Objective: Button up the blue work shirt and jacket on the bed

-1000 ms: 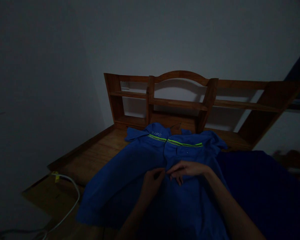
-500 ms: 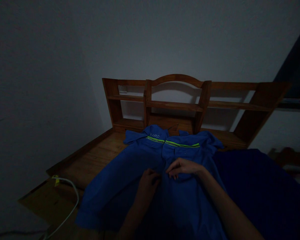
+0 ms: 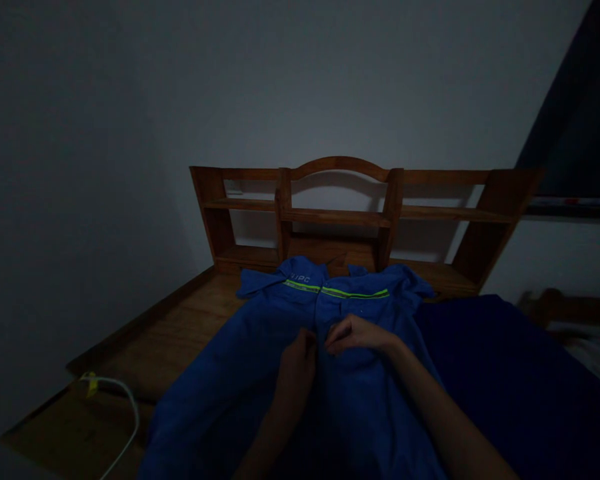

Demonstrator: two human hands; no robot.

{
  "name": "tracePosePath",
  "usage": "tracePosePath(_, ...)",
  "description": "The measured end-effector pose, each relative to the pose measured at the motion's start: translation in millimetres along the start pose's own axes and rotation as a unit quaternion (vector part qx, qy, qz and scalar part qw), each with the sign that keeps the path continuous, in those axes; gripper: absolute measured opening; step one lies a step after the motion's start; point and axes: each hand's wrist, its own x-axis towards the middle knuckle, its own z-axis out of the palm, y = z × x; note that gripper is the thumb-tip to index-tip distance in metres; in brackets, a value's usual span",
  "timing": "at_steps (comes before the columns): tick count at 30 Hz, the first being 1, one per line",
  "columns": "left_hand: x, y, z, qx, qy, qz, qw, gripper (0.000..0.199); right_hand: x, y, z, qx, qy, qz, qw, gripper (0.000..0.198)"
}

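Observation:
A blue work shirt (image 3: 260,347) with yellow-green stripes and white letters across the chest lies spread out, its collar end away from me. Low over its front seam, my left hand (image 3: 299,360) is closed, fingertips at the left edge of the opening. My right hand (image 3: 354,333) faces it from the other side, thumb and fingers pinched at the right edge. Both seem to grip the shirt front, though the dim light hides any button between the fingertips.
Behind the shirt stands a wooden headboard shelf (image 3: 337,217) against the wall. Wooden boards (image 3: 180,327) show at the left, with a white cable (image 3: 133,407) near the corner. Dark blue cloth (image 3: 485,360) lies at the right.
My left hand has moved up slightly along the seam, and the right hand's fingers have drawn closer together. The view has turned a little to the right.

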Motion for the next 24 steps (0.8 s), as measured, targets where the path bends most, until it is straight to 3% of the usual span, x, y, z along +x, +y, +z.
tracePosePath(3, -3, -8, 5, -0.07, 0.011, -0.018, 0.997, 0.014, -1, -3, 0, -0.032, 0.025, -0.015, 0.999, 0.034)
tracePosePath(10, -11, -24, 1, -0.227, -0.027, -0.072, 0.971, 0.02, 7, -5, 11, -0.039, 0.079, -0.016, 0.996, 0.033)
tracePosePath(16, -8, -29, 0, -0.286, -0.027, -0.09, 0.954, 0.025, 14, 2, 18, 0.024, 0.097, -0.003, 0.995, 0.029)
tracePosePath(24, -9, -28, -1, -0.283, -0.007, -0.105, 0.953, 0.028, 18, 6, 20, 0.016, 0.081, -0.023, 0.996, 0.03)
